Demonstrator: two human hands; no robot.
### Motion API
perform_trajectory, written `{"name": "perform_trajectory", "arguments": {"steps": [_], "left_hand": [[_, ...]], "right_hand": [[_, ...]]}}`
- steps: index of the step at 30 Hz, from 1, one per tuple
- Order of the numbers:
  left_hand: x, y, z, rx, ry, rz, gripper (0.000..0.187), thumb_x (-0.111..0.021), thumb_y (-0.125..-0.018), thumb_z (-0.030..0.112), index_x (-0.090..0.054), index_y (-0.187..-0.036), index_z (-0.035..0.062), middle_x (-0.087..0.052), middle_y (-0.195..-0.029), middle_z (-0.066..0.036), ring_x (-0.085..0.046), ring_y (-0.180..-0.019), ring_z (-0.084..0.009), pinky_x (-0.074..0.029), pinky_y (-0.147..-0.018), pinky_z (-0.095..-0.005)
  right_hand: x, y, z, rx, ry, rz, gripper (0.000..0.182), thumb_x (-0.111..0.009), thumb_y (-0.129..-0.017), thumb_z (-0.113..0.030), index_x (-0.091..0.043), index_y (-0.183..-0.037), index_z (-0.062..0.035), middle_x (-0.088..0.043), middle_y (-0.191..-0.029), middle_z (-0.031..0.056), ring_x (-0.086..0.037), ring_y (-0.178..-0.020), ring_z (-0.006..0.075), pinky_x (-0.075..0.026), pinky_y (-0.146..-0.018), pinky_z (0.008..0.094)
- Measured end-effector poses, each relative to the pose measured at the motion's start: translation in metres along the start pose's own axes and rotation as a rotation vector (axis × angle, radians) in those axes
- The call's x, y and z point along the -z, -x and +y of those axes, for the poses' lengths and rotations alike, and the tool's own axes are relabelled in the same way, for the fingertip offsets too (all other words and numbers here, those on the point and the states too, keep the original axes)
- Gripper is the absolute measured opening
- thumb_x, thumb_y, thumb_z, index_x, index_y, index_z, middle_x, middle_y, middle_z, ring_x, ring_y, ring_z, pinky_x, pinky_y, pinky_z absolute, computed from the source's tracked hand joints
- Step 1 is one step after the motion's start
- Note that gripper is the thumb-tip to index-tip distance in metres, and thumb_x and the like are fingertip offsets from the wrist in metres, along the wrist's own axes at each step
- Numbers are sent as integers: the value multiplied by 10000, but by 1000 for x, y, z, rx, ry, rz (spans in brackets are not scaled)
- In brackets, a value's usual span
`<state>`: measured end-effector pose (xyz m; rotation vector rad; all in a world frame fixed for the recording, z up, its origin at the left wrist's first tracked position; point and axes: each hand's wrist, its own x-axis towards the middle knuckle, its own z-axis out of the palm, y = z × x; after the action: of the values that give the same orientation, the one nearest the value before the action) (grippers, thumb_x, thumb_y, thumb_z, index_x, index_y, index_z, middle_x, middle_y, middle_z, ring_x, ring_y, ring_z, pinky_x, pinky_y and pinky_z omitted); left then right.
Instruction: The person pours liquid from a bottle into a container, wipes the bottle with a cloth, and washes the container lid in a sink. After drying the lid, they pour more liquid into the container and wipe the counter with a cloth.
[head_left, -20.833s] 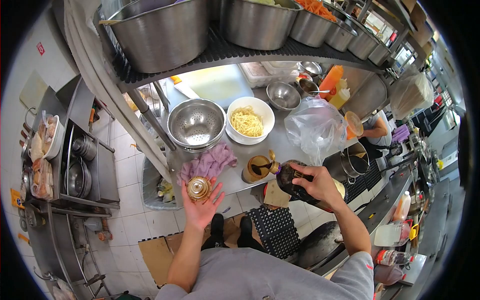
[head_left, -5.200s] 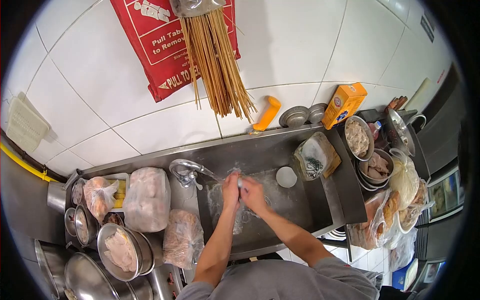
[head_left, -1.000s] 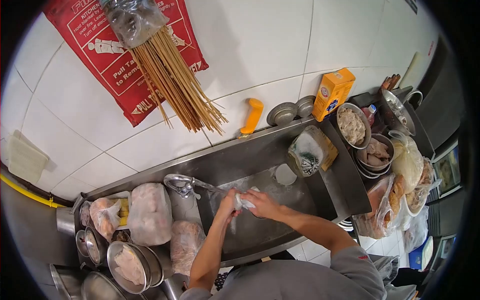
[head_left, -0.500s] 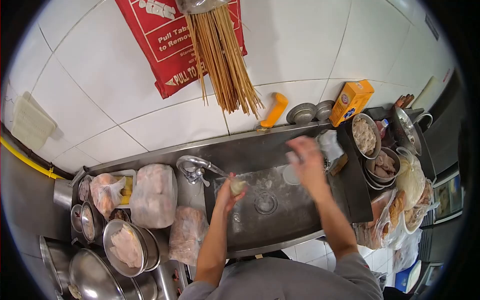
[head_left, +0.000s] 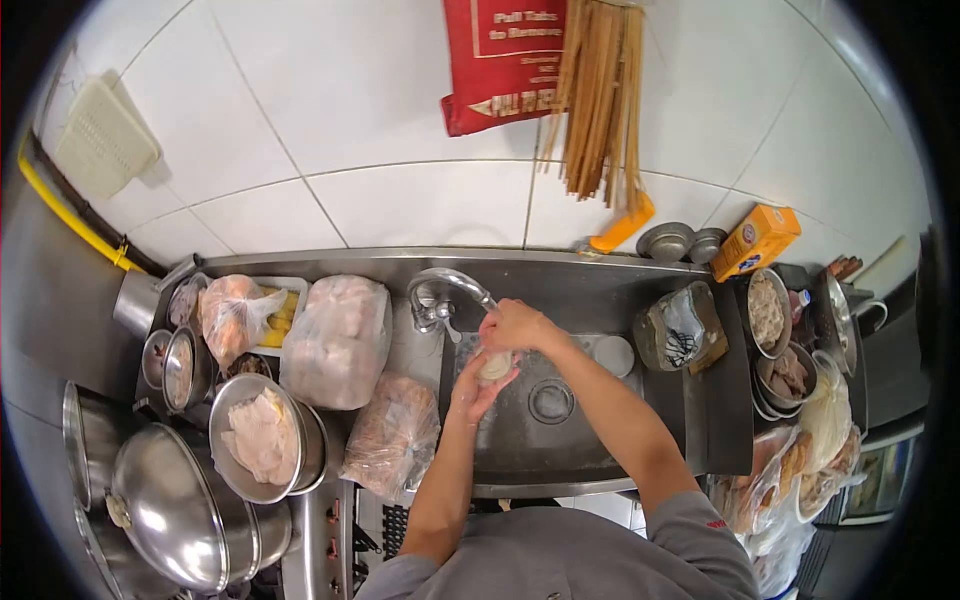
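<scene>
My left hand is closed around a pale, rounded item that looks like a peeled onion, held palm up over the sink. Just above it, my right hand bends down with curled fingers at the item's upper side. Those fingertips are partly hidden, so what they grip does not show. Both hands are beneath the spout of the chrome faucet. Below them lies the metal sink basin with its round drain. A white round lid or dish sits in the basin's far right part.
Left of the sink are bagged meat, another bag and a steel bowl of pale meat. A clear container stands at the right rim. Farther right are bowls, an orange box and filled plastic bags.
My right hand has come left across the sink to the item in my left hand. The camera view has shifted, so the sink and wall things sit differently in the picture.
</scene>
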<state>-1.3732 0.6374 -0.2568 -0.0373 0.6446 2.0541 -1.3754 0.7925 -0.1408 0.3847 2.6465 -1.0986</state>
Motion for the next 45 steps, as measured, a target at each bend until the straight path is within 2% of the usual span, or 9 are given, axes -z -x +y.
{"name": "perform_trajectory", "arguments": {"steps": [1,11,13,16,29,32,34,40,45], "left_hand": [[1,-3,-1,-5,26,50,384,-447,-982,237,-442,-1302,25,-530,-1286,-123,-551,-1159,-272,-491,-958,-442],[-16,-4,7,-28,3,182,371,-494,-971,369,-484,-1268,146,-565,-1203,-34,-586,-1070,-177,-546,-846,-364],[-18,-1,6,-72,-5,138,375,-495,-971,369,-478,-1278,154,-551,-1224,-35,-578,-1086,-179,-542,-857,-373],[-16,3,8,-112,-29,54,385,-495,-970,365,-463,-1302,170,-527,-1262,-37,-563,-1119,-190,-532,-883,-388],[-10,9,8,-77,216,-120,405,-520,-931,239,-461,-1316,125,-509,-1310,-54,-486,-1229,-233,-412,-1023,-452],[0,4,3,-85,103,-43,405,-511,-940,253,-447,-1314,112,-506,-1316,-52,-478,-1234,-230,-414,-1022,-452],[-6,-4,1,-79,65,24,438,-514,-936,224,-411,-1350,126,-496,-1328,-52,-485,-1228,-221,-417,-1015,-449],[4,-31,-16,-77,-11,62,417,-484,-961,276,-396,-1334,113,-516,-1299,-84,-531,-1174,-236,-467,-969,-442],[-7,-33,-19,-1,-194,215,421,-481,-968,342,-417,-1309,103,-548,-1255,-83,-567,-1126,-236,-513,-908,-403]], "right_hand": [[8,7,-7,46,-59,-80,246,-588,-737,-197,-697,-903,-52,-675,-881,228,-663,-865,364,-527,-789,406],[-25,6,33,292,246,198,407,-769,-606,-251,-707,-959,-59,-677,-879,193,-657,-865,327,-518,-786,381],[-20,3,41,113,-93,30,454,-812,-527,-240,-705,-919,-37,-672,-856,191,-657,-827,330,-515,-755,381],[-18,3,46,101,-134,34,434,-813,-512,-230,-698,-864,-6,-676,-845,195,-666,-814,327,-512,-742,384],[-3,9,7,105,-13,89,295,-686,-762,-296,-701,-808,-5,-681,-726,162,-675,-741,327,-529,-699,394],[5,11,-18,-67,-48,-18,317,-637,-814,-336,-713,-799,-29,-691,-746,144,-673,-757,322,-531,-726,392],[6,5,-24,41,99,-69,303,-614,-867,-303,-721,-903,-22,-703,-765,130,-680,-713,236,-535,-716,337],[1,-4,-21,255,37,-159,349,-576,-808,-116,-645,-1139,-32,-664,-1105,154,-650,-997,247,-502,-885,331],[12,0,-19,298,133,-187,350,-601,-763,-131,-668,-1091,-27,-691,-1008,148,-664,-957,249,-508,-860,332]]}}
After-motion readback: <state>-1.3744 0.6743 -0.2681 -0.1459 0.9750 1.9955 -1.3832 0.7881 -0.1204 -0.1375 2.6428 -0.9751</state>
